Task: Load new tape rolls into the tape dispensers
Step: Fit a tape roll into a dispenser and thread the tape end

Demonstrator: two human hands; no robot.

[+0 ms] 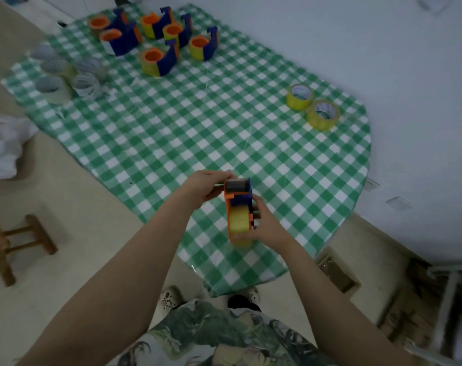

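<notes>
Dispenser [238,196]: orange and blue, lower centre of frame, held over the near edge of the table [198,128]; yellow roll [240,220] already seated in it.
Left hand [206,188]: fingers curled round the dispenser's far, cutter end.
Right hand [268,224]: fingers and thumb clasp its near, roll end.
Step, as judged: roll fitted, tape not yet led to the cutter; next move calls for freeing the tape end and drawing it forward.
Loaded dispensers [158,60]: six, upper centre.
Spare rolls [300,96]: two, yellow, right.
Pale rolls [66,77]: upper left, blurred.
</notes>
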